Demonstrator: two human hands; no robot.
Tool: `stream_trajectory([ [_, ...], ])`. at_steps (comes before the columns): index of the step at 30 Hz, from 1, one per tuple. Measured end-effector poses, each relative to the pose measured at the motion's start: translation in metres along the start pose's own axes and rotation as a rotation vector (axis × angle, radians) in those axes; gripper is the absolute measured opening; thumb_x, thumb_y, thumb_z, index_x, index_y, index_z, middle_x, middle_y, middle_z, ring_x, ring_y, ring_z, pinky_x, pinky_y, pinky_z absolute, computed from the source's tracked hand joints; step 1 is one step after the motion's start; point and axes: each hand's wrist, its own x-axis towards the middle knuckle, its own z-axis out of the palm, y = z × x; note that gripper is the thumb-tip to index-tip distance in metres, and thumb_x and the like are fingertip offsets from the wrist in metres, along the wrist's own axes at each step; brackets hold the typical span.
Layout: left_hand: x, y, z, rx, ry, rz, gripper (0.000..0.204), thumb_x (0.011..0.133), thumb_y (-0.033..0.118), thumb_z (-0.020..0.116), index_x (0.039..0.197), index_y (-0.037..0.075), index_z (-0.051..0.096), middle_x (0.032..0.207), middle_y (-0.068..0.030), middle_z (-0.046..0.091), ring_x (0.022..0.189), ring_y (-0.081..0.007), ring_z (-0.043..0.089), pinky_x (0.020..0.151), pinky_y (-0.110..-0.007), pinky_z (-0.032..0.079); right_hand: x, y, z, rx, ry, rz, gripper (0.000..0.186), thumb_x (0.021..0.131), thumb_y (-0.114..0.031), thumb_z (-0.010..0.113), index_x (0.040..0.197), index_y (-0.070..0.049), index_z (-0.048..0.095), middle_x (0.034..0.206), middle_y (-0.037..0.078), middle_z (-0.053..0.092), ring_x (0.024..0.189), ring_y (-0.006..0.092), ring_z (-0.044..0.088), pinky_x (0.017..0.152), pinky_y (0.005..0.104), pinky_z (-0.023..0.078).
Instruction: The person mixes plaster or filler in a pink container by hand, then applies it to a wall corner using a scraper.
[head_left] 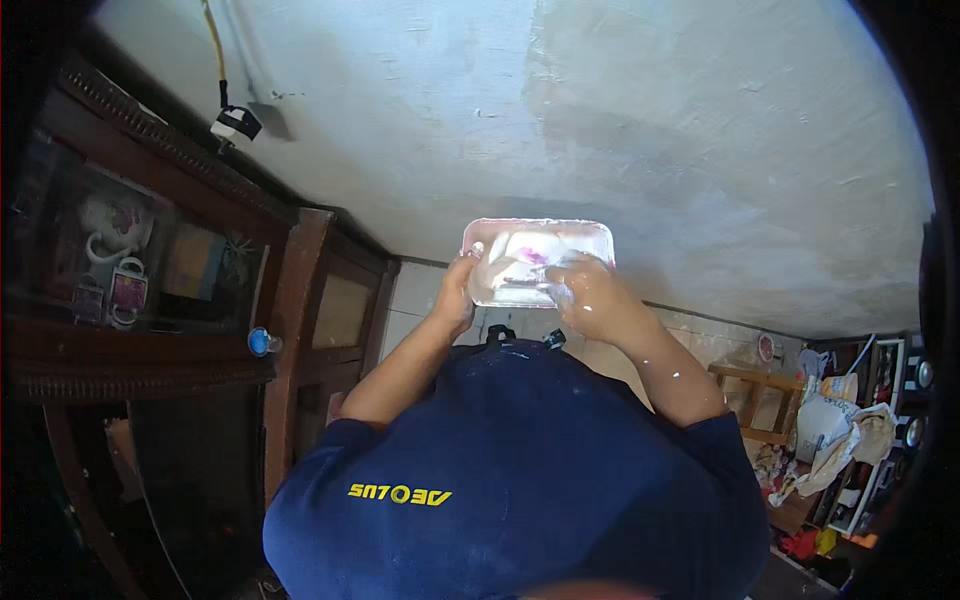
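White with a pinkish cast, a shallow rectangular tray with rounded corners [604,240] is held up in front of the chest, close to a patchy grey-white plastered wall [700,130]. Smooth white paste [505,255] lies in it, marked near the middle by a bright pink smear [531,256]. The left hand [460,292] pinches the tray's left side, its thumb over the rim. The right hand [588,298] is at the tray's right half, its fingers curled and reaching in over the paste, smudged with white; glare and blur hide the fingertips, so I cannot tell whether they grip a tool. White flecks [675,375] dot the right forearm. Both arms come out of a dark navy short-sleeved shirt [510,430] with small yellow lettering. At upper left, a yellow cord [215,40] hangs down to a white-and-black electrical fitting [235,124] against the wall. Below it stands a dark brown wooden cabinet with glass panes [285,350], pale cups [128,290] showing behind one pane. Pale square tiles [410,300] show beyond the left forearm. To the right, a light brown wooden frame [768,437] stands beside a crumpled whitish sack [825,420].
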Motion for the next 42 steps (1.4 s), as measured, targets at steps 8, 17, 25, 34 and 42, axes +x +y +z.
stream_trajectory([
  [8,-0.031,0.070,-0.076,-0.016,0.066,0.050,0.042,0.091,0.032,0.052,0.120,0.002,0.050,0.108,-0.0093,0.060,0.098,-0.0177,0.059,0.088,-0.031,0.045,0.056,-0.067,0.032,-0.135,0.251,-0.170,0.022,0.068,-0.004,0.060,0.089,-0.005,0.066,0.083,0.019,0.063,0.084,0.0376,0.059,0.078,0.0468,0.048],
  [17,-0.068,0.116,-0.168,-0.011,0.089,0.040,0.041,0.092,0.032,0.048,0.119,0.001,0.053,0.110,-0.0111,0.060,0.100,-0.0199,0.059,0.090,-0.033,0.044,0.118,-0.142,0.116,-0.145,-0.010,-0.108,0.020,0.074,-0.010,0.062,0.092,-0.005,0.068,0.088,0.017,0.064,0.089,0.0358,0.060,0.078,0.0447,0.049],
  [25,-0.092,0.140,-0.208,-0.015,0.056,0.013,0.041,0.090,0.030,0.050,0.118,0.000,0.054,0.108,-0.0104,0.062,0.098,-0.0183,0.059,0.088,-0.031,0.044,0.135,-0.190,0.119,-0.175,0.114,-0.113,0.020,0.078,-0.010,0.056,0.094,-0.005,0.068,0.085,0.020,0.061,0.086,0.0358,0.059,0.080,0.0449,0.048],
  [34,-0.093,0.133,-0.235,0.034,-0.022,-0.008,0.045,0.092,0.034,0.048,0.121,0.000,0.052,0.111,-0.0120,0.061,0.103,-0.0212,0.059,0.095,-0.033,0.043,0.125,-0.208,0.150,-0.009,-0.063,0.016,0.018,0.079,-0.013,0.058,0.091,-0.002,0.066,0.088,0.020,0.063,0.090,0.0369,0.059,0.079,0.0455,0.048],
  [42,-0.087,0.133,-0.199,-0.076,-0.075,0.011,0.040,0.092,0.027,0.049,0.124,0.003,0.048,0.114,-0.0092,0.057,0.106,-0.0179,0.056,0.093,-0.032,0.042,0.118,-0.185,0.162,-0.178,0.119,0.008,0.012,0.075,-0.010,0.064,0.085,-0.006,0.068,0.085,0.016,0.062,0.087,0.0356,0.060,0.076,0.0435,0.050],
])
